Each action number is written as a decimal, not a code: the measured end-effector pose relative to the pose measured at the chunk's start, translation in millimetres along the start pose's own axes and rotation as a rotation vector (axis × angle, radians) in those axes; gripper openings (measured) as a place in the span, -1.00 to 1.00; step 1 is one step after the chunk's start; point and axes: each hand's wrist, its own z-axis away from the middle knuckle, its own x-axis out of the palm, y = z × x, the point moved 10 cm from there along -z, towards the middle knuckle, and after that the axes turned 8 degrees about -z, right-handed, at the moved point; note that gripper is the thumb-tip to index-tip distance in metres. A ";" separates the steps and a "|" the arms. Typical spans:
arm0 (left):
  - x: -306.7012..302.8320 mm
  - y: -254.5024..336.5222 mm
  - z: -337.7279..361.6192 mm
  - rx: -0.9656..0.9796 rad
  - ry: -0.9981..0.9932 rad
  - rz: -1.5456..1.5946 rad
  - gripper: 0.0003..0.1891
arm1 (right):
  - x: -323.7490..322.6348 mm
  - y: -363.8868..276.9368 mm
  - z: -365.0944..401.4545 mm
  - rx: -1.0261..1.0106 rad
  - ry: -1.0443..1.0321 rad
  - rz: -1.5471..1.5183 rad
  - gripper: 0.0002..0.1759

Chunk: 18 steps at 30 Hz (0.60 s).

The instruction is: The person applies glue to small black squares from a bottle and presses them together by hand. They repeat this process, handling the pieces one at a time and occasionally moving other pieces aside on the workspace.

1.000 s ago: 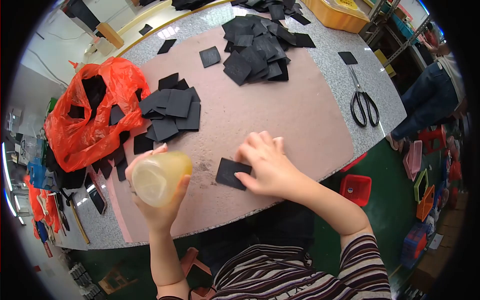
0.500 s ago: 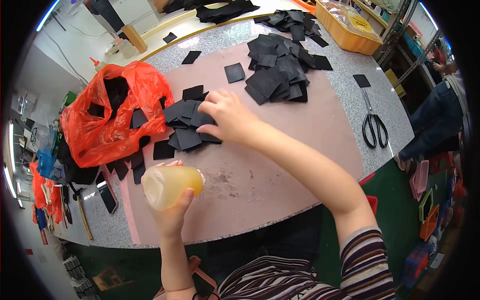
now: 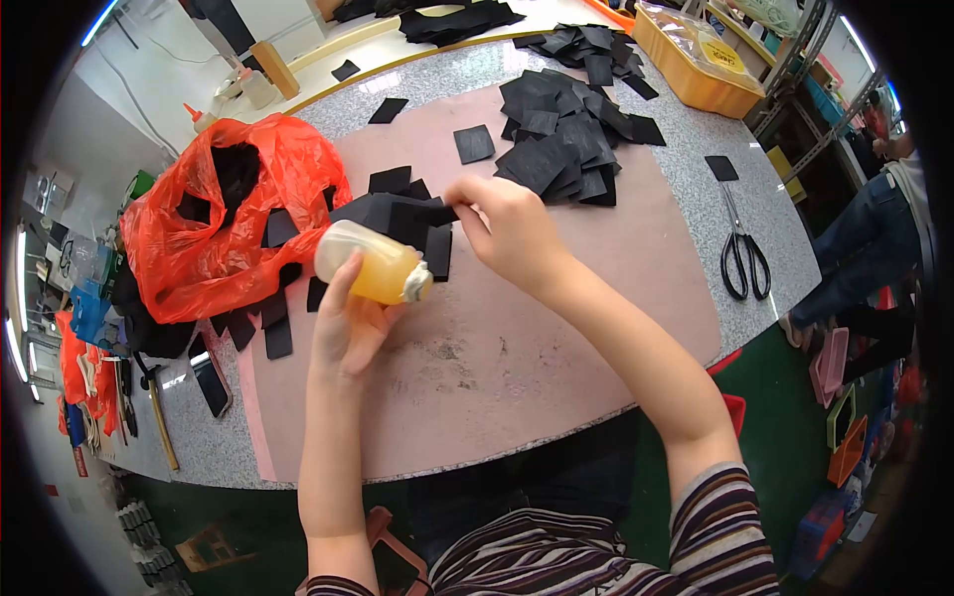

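My left hand (image 3: 350, 323) is wrapped round a translucent squeeze bottle (image 3: 370, 263) of yellowish liquid, tilted on its side with its whitish, crusted tip toward the right. Pinched in the fingers of my right hand (image 3: 507, 223) is the corner of a black square piece (image 3: 434, 212), lifted at the right edge of a small pile. Part of that pile is hidden behind the bottle. Beyond my right hand lies a larger heap of black squares (image 3: 561, 134), with a single black square (image 3: 474, 144) to its left.
An open red plastic bag (image 3: 159, 258) with black material stands at the left. Scissors (image 3: 740, 260), a phone (image 3: 211, 382) and a hammer (image 3: 162, 422) lie near the table edges. A yellow bin (image 3: 686, 74) sits at the far right. Another person (image 3: 879, 223) stands at the right.
My right hand has closed on a black square and moved slightly right. My left hand has raised the bottle and turned it so its tip points down to the right.
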 end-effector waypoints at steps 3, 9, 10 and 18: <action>-7.2 15.6 26.6 0.099 -0.047 -0.008 -0.42 | -18.2 -62.4 71.2 -0.176 -0.224 0.086 -0.83; 18.5 3.1 56.4 0.159 0.012 -0.272 -0.35 | -18.8 -97.3 159.4 -0.210 -0.372 0.404 -0.66; 33.7 3.7 56.3 0.205 0.015 -0.410 -0.32 | -22.5 -97.8 161.9 -0.178 -0.335 0.432 -0.64; 115.2 -39.2 67.5 0.610 -0.107 -1.357 -0.41 | -5.5 -95.7 184.9 -0.145 -0.499 0.522 -0.49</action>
